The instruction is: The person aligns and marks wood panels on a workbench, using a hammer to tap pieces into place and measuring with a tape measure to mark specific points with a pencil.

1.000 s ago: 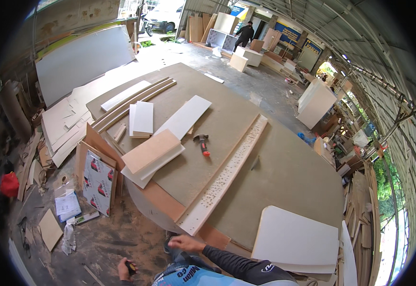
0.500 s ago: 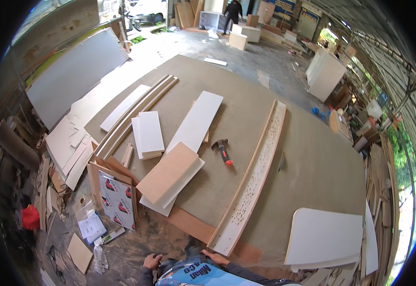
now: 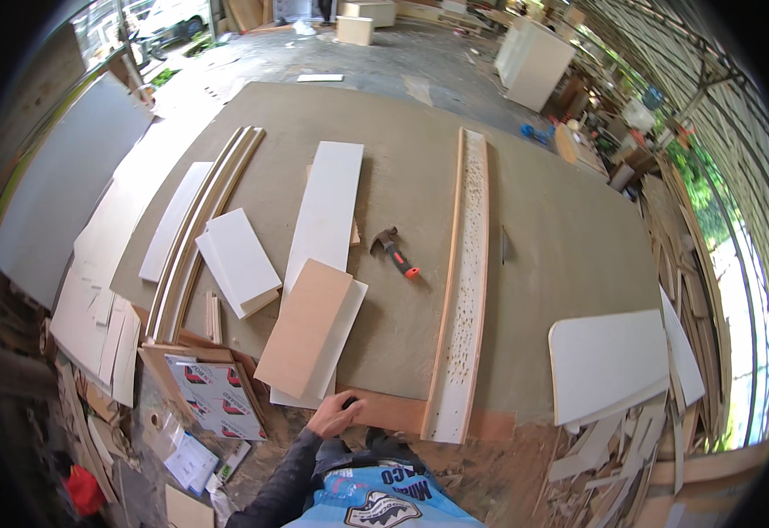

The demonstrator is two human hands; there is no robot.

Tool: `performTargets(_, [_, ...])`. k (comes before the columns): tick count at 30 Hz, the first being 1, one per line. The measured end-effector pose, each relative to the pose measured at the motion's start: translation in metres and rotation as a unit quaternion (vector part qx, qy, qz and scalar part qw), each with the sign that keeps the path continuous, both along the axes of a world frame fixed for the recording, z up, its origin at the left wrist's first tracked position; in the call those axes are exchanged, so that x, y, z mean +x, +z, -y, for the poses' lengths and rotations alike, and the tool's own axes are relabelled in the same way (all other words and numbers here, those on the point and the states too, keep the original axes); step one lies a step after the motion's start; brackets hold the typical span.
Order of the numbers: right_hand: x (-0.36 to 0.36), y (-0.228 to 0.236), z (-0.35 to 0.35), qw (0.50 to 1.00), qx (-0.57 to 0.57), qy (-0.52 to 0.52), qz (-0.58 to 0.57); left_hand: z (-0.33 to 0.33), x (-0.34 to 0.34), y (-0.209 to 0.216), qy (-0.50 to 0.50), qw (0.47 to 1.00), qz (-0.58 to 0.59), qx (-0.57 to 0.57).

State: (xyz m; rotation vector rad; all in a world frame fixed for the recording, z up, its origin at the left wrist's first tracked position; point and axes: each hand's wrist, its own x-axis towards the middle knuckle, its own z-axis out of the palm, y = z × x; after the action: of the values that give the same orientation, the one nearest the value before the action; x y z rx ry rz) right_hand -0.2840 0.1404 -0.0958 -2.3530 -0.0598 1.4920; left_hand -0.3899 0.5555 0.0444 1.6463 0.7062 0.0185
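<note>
Workshop desk (image 3: 560,220), big grey-brown board. Left hand (image 3: 335,414), grip clenched on small dark object at near edge; tan rectangular plywood panel (image 3: 305,327) lies just ahead, long axis running away. Right hand unseen.

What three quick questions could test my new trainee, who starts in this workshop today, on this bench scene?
1. True or false: the hammer has a red grip.
2. Which hand rests at the big board's near edge?
3. The hammer lies: A) left of the long perforated strip, B) right of it, C) on it.

Key: 1 true; 2 the left hand, the right is out of view; 3 A.
</note>
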Motion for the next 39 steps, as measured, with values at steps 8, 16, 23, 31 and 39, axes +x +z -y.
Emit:
performTargets(8, [-0.093,0.001,-0.06,0.99,0.038,-0.128,0.052,-0.081,0.056,0.011,-0.113,0.991,0.018,-0.064])
performTargets(16, [-0.161,0.001,-0.079,0.973,0.038,-0.205,0.094,-0.13,0.122,0.004,-0.083,0.988,-0.001,-0.132])
performTargets(23, [-0.209,0.015,-0.044,0.939,0.07,-0.192,0.276,-0.13,0.166,-0.009,0.049,0.977,0.085,-0.19])
performTargets(31, [-0.026,0.181,-0.097,0.623,0.304,-0.558,0.456,-0.106,0.128,-0.033,0.186,0.972,0.112,0.094])
performTargets(39, [0.228,0.158,-0.253,0.752,0.494,-0.189,0.394,-0.019,0.11,-0.059,0.096,0.9,0.095,0.414])
